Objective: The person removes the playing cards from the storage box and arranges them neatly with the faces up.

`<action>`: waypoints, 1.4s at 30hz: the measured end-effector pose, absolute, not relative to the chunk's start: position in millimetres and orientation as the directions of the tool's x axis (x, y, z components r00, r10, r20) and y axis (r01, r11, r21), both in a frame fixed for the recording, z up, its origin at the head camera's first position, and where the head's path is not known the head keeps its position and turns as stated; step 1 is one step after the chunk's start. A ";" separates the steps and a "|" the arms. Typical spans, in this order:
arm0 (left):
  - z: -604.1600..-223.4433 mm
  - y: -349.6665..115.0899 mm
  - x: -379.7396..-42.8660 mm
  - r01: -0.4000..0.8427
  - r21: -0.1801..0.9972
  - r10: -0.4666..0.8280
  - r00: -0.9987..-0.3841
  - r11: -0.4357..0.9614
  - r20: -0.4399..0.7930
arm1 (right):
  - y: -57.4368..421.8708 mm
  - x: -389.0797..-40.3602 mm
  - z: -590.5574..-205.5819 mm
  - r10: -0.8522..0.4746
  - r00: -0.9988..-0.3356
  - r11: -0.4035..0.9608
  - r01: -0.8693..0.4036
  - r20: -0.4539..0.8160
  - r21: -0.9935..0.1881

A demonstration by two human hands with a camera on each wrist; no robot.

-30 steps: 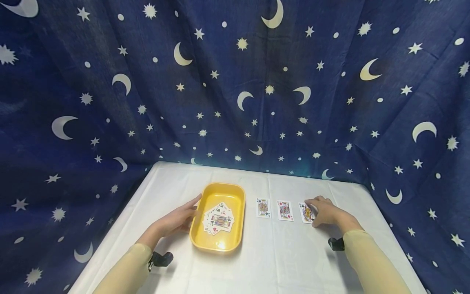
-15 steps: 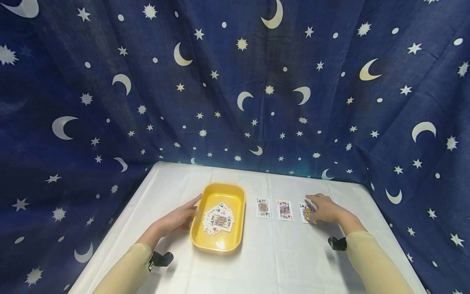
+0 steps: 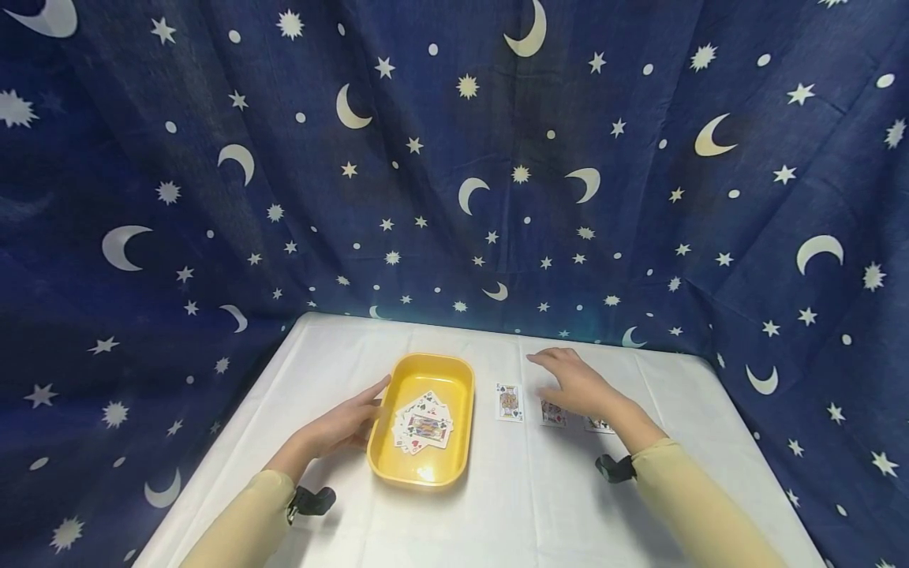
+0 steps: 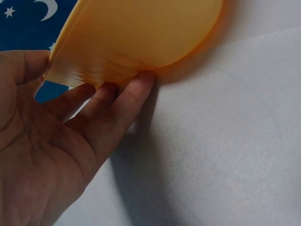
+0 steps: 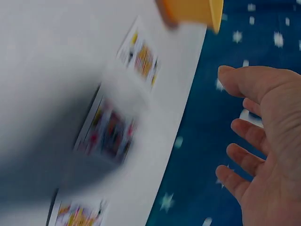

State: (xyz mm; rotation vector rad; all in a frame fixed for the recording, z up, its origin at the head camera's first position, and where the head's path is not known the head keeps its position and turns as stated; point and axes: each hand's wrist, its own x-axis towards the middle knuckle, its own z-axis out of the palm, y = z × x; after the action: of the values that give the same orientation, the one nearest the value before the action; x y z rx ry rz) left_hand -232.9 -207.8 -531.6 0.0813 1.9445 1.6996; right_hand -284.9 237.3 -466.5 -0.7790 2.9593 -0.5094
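In the head view my left hand point(image 3: 344, 424) holds the left side of a yellow plastic tray point(image 3: 383, 470). The left wrist view shows its thumb at the rim and several fingertips point(image 4: 146, 76) against the outer wall. Overlapping face-up playing cards point(image 3: 428, 428) lie inside the tray. To the right, three face cards make a row: a king of spades point(image 3: 508, 402), a red-suited card point(image 3: 553, 413) and a card point(image 3: 599, 426) mostly behind my right hand. That right hand point(image 3: 577, 385) hovers over the row, fingers spread and nothing in them; the right wrist view is blurred.
A white cloth point(image 3: 454, 528) covers the table. Behind it and at both sides hangs a dark blue curtain point(image 3: 426, 181) with moons and stars. Black wrist devices point(image 3: 312, 501) sit at both cuffs.
My right hand has left the rightmost card and moved left and up, over the middle card. That card stays on the table. The left hand and tray have not moved.
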 end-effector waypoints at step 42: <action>-532.2 -209.0 -233.5 -0.281 0.936 0.401 -0.849 0.212 -0.345 | 47.9 -242.8 -494.1 -0.792 -0.505 0.548 -0.835 -0.343 -0.037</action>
State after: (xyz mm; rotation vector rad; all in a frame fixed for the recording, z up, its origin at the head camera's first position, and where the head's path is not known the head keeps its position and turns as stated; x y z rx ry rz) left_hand -233.5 -209.0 -532.2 0.1111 1.9633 1.6863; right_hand -242.8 47.9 -494.1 -1.3423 2.4680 0.1912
